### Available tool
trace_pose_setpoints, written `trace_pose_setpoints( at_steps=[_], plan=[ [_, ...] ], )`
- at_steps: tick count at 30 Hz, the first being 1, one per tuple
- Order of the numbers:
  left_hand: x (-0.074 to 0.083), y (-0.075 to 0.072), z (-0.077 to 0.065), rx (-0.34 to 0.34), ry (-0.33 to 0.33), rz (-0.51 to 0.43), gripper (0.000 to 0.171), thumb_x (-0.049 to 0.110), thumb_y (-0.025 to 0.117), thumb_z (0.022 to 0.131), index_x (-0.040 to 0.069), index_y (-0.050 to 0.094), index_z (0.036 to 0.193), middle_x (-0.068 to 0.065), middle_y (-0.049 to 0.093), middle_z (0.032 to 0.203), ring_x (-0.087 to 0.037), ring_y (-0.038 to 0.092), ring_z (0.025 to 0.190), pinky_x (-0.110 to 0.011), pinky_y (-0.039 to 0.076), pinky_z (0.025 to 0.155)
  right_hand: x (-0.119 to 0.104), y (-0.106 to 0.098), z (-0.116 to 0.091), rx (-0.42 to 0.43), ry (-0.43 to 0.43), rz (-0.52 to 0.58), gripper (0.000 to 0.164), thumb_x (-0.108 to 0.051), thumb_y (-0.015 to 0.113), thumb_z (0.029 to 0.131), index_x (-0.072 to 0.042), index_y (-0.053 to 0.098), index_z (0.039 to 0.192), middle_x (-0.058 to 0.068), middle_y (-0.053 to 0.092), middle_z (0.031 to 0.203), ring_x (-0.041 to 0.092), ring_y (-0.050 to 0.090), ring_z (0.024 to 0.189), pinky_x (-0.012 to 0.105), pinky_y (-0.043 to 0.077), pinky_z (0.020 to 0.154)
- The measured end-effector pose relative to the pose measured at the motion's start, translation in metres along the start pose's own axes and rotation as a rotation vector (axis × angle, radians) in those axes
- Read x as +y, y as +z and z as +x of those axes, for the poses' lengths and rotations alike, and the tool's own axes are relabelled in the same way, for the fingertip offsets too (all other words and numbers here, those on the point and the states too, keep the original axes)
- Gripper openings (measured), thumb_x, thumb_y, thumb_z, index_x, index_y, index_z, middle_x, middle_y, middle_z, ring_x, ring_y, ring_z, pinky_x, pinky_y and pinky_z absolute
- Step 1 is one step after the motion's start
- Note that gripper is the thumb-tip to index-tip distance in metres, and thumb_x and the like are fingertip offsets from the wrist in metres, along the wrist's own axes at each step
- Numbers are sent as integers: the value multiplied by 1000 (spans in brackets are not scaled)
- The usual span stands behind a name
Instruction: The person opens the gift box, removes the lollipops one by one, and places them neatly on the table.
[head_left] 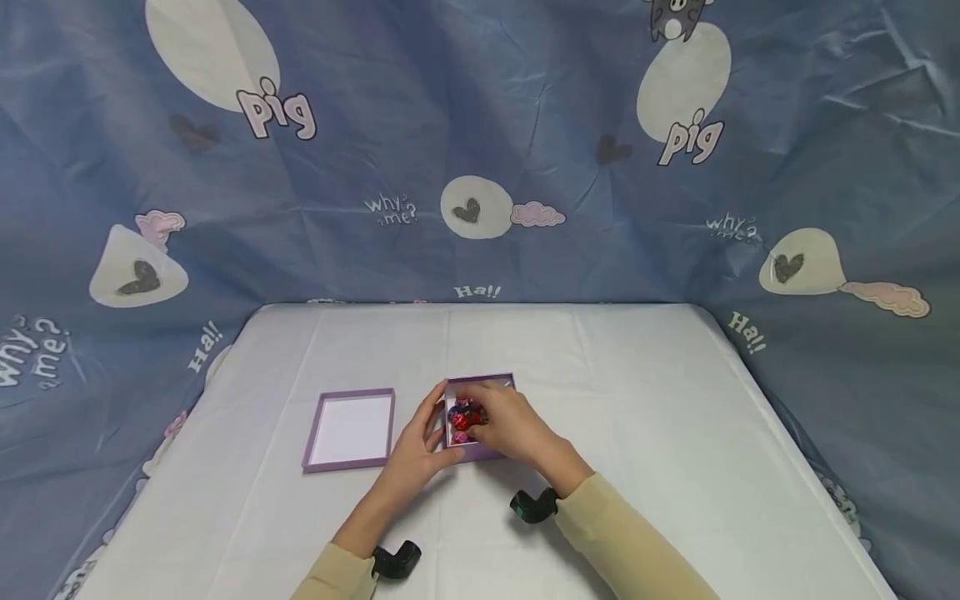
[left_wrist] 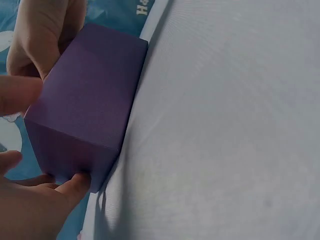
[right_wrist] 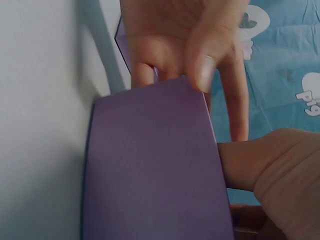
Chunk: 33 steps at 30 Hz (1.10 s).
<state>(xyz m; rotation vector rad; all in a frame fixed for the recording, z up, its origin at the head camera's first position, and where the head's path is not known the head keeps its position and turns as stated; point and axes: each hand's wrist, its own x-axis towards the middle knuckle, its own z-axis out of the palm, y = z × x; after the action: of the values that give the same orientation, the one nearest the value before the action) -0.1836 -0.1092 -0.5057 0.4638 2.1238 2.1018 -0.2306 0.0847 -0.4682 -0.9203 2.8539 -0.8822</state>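
Note:
A purple box [head_left: 480,452] with a white inside sits uncovered on the table; its front wall [left_wrist: 95,85] fills much of the left wrist view. Inside, on the left, lie several shiny wrapped candies [head_left: 460,419], red, pink and dark blue. My left hand [head_left: 417,442] holds the box at its front left corner, thumb [right_wrist: 204,75] at the front edge and fingers along the left side. From above, my right hand [head_left: 517,421] reaches into the box, index finger and thumb around the candies. Its fingertips are partly hidden, and I cannot tell whether they pinch a candy.
Left of the box, a purple-rimmed lid [head_left: 349,429] lies with its white inside facing up. A white cloth [head_left: 645,400] covers the table. Behind and beside it hangs a blue printed curtain [head_left: 480,125]. Black wrist cameras [head_left: 534,506] sit on both forearms.

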Motion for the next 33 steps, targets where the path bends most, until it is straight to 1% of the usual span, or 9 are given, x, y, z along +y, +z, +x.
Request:
trace_pose_setpoints(
  at_steps=[3, 6, 10, 12, 15, 19, 23, 27, 33],
  plan=[
    [-3, -1, 1, -10, 9, -17, 103, -12, 74, 82, 26, 20, 162, -4, 7, 168, -29, 9, 153, -46, 24, 119, 2, -3, 2, -39, -33, -1, 46, -9, 83, 83, -8, 67, 126, 5, 69, 107, 20, 67, 94, 34, 56, 81],
    [-5, -1, 1, -16, 11, -41, 101, -5, 77, 84, 25, 20, 162, -5, 6, 168, -29, 9, 153, -45, 24, 118, 2, -7, 3, -73, -67, -6, 43, -8, 83, 83, -6, 68, 123, 4, 71, 102, 18, 68, 90, 32, 56, 79],
    [-7, 0, 1, -11, -6, -51, 96, 4, 79, 86, 23, 22, 161, -6, 9, 168, -27, 11, 153, -40, 27, 118, 3, -9, 4, -101, -94, -30, 41, -7, 84, 82, -6, 70, 120, 3, 71, 96, 18, 67, 86, 32, 55, 77],
    [-7, 0, 1, -4, -15, -61, 95, 3, 78, 87, 22, 23, 161, -6, 10, 167, -27, 12, 152, -39, 28, 117, 4, -10, 5, -112, -100, -40, 42, -6, 84, 81, -6, 70, 121, 2, 71, 94, 17, 66, 85, 31, 55, 76],
    [-9, -1, 2, 3, -23, -80, 93, 1, 77, 87, 22, 24, 161, -5, 13, 167, -26, 13, 152, -38, 28, 118, 6, -12, 9, -131, -96, -19, 45, -1, 84, 80, -7, 69, 122, 3, 70, 92, 17, 66, 83, 30, 55, 73],
    [-10, -2, 3, 0, -19, -93, 92, -1, 76, 87, 21, 24, 161, -6, 13, 167, -28, 13, 152, -40, 26, 118, 8, -14, 13, -160, -80, 16, 46, 7, 80, 79, -8, 70, 121, 3, 69, 90, 17, 65, 79, 27, 53, 69],
    [-11, -3, 3, -1, -23, -94, 92, -1, 75, 88, 19, 24, 161, -9, 12, 167, -29, 12, 152, -44, 24, 119, 9, -16, 15, -185, -89, 13, 44, 11, 76, 79, -10, 73, 118, 3, 69, 87, 14, 60, 73, 25, 51, 64],
    [-12, -3, 2, -5, -33, -92, 89, -1, 73, 89, 18, 24, 161, -10, 12, 167, -29, 12, 152, -45, 23, 119, 10, -16, 14, -193, -115, -11, 44, 16, 70, 78, -12, 74, 112, 2, 68, 86, 11, 56, 71, 25, 49, 63],
    [-11, -3, 3, -12, -39, -106, 86, 0, 71, 91, 18, 25, 161, -10, 13, 167, -28, 12, 152, -43, 23, 119, 10, -15, 12, -192, -131, -60, 49, 19, 66, 76, -14, 75, 112, -1, 67, 83, 10, 53, 71, 25, 47, 63]
  ],
)
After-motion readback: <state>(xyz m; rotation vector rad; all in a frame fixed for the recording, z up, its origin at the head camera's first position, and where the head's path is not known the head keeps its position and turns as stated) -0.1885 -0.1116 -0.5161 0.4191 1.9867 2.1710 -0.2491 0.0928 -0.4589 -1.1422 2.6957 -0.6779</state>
